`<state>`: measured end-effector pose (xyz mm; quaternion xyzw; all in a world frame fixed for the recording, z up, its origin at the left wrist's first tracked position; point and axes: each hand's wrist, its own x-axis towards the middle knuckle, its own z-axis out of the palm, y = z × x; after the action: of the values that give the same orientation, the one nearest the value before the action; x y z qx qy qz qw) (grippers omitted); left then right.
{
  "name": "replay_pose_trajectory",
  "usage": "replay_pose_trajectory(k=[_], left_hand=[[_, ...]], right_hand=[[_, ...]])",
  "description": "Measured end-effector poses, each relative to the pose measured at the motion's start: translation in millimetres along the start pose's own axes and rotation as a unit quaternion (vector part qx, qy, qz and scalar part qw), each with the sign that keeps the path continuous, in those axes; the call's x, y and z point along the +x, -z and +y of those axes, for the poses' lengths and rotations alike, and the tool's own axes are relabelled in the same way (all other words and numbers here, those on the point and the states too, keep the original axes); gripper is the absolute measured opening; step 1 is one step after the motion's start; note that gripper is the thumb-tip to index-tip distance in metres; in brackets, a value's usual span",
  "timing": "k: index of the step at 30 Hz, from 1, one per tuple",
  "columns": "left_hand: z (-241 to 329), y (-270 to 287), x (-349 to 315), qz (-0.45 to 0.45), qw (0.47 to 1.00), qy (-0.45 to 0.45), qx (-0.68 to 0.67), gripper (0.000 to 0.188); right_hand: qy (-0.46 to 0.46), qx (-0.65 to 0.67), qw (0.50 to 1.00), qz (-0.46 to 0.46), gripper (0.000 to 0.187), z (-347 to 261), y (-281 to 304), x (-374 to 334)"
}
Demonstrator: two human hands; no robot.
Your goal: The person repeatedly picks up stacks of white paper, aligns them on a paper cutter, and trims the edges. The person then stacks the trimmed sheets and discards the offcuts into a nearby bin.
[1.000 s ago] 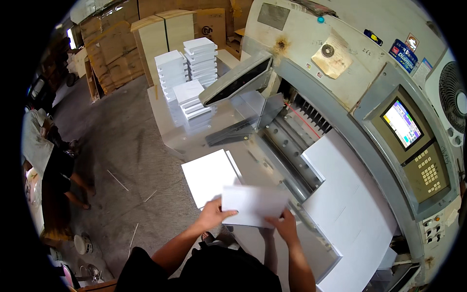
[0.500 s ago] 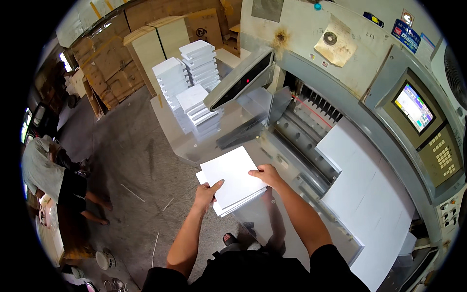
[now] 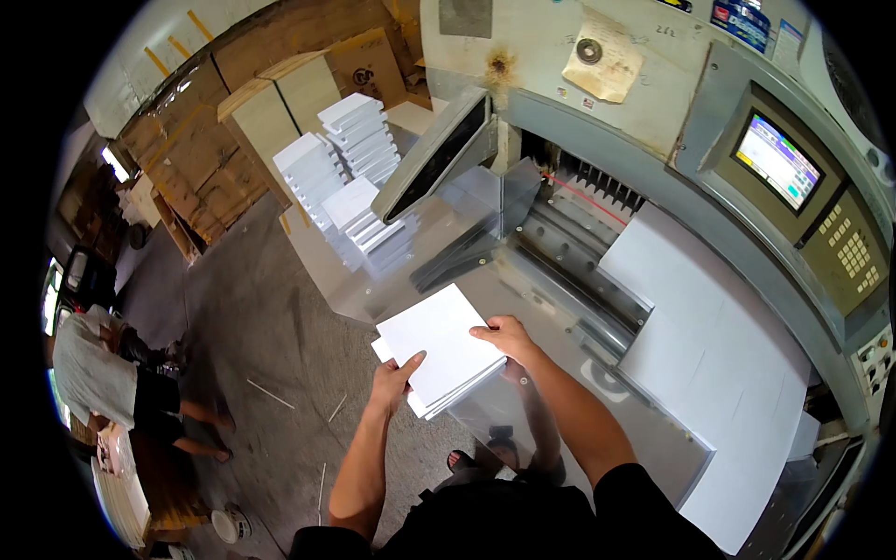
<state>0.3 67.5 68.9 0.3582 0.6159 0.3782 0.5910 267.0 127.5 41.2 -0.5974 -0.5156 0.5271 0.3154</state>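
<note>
A stack of white paper sheets (image 3: 441,338) is held in front of my body, its lower layers sticking out unevenly at the left corner and the front edge. My left hand (image 3: 393,381) grips its left side, thumb lying on top and fingers hidden underneath. On the right edge, my right hand (image 3: 505,338) is closed the same way, thumb above. Below and beyond the stack lies the shiny metal table (image 3: 504,411) of a large paper cutter (image 3: 551,107). A broad pile of white sheets (image 3: 709,373) rests on that table to the right.
Notched piles of white paper (image 3: 359,205) stand on the table's far left wing, beside a tilted dark display (image 3: 437,154). A lit screen (image 3: 777,161) and keypad (image 3: 851,245) are at the right. Cardboard (image 3: 201,140) leans behind. At left, another person (image 3: 103,369) bends over paper stacks.
The view has swung slightly, so the machine and paper piles sit further left and the bent person lower. Both hands keep their hold on the paper stack, which has barely moved.
</note>
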Motion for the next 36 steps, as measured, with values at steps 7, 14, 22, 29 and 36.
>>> replay_pose_trajectory(k=[7,14,22,29,36], left_hand=[[-11,14,6,-0.013,1.0,-0.009,-0.007,0.049],[17,96,-67,-0.027,0.998,-0.013,0.059,0.046],[-88,46,-130,-0.232,0.958,0.163,-0.033,0.047],[-127,-23,-129,-0.318,0.915,0.219,0.121,0.049],[-140,-62,-122,-0.263,0.929,0.25,-0.075,0.046]], right_hand=[[0.008,0.042,0.998,0.047,0.044,18,-13,5],[0.128,-0.246,0.871,0.405,0.039,64,95,-85],[-0.031,-0.493,0.757,0.427,0.053,149,188,-176],[0.091,-0.458,0.823,0.323,0.06,125,77,-241],[0.259,-0.37,0.889,0.077,0.043,89,-27,-290]])
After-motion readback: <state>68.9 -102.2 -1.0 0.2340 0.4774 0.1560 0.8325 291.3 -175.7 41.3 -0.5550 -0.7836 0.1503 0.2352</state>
